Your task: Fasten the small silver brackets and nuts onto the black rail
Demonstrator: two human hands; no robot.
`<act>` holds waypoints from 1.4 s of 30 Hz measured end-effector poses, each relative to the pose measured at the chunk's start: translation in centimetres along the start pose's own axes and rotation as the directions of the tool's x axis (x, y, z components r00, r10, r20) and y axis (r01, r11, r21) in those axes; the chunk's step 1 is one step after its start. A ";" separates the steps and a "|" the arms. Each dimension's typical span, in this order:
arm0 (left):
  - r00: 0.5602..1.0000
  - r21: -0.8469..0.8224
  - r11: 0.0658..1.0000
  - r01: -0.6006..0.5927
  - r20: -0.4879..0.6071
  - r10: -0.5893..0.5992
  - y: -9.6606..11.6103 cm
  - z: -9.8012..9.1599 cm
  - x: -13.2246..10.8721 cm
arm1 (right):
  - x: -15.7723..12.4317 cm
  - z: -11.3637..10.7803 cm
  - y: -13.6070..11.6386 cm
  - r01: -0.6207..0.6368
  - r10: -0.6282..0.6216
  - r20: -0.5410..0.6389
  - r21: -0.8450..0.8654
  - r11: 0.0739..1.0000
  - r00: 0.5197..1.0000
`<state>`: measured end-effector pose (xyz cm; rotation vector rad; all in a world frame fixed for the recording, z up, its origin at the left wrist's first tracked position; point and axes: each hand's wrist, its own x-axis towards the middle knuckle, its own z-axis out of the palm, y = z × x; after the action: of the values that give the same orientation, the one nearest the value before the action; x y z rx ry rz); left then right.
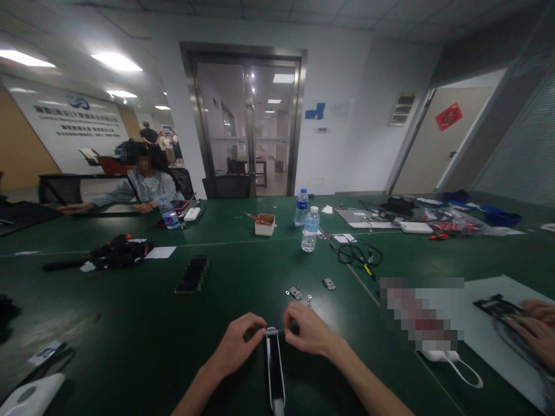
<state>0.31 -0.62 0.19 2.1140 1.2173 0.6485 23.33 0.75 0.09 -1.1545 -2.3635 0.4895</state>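
A long, narrow black part with a silver rim [274,370] lies on the green table [143,329] straight in front of me, its far end between my hands. My left hand [237,342] is curled at the left of that far end, fingers pinched together. My right hand [307,329] is curled at the right of it, fingertips pinched close to the part's end. What the fingers pinch is too small to make out. Just beyond my hands lie two small metal brackets [295,292] [328,283] and a few tiny washers [309,300].
Two water bottles [310,230] and a small white box [265,225] stand mid-table, near a coiled black cable [355,253]. A person sits at the far left [145,185]. Another person's hands [535,326] work on a white sheet at the right. A dark phone-like slab [192,274] lies left.
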 end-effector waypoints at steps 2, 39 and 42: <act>0.999 -0.049 0.998 -0.034 0.013 0.035 0.4 0.1 0.0 | 0.1 1.5 -1.1 0.110 -0.110 -0.049 0.008 0.994 0.993; 0.981 0.067 0.995 0.081 0.173 -0.091 -0.6 -1.6 0.4 | 0.2 0.9 0.7 -0.013 0.044 0.198 -0.154 0.988 0.979; 0.979 0.072 0.993 0.091 0.179 -0.102 -0.5 -1.5 0.4 | 0.2 0.9 0.5 -0.011 0.041 0.202 -0.148 0.989 0.979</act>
<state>-0.80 0.28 0.94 2.0995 1.2435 0.3689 23.07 1.15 -0.85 -1.2544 -2.6011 0.4704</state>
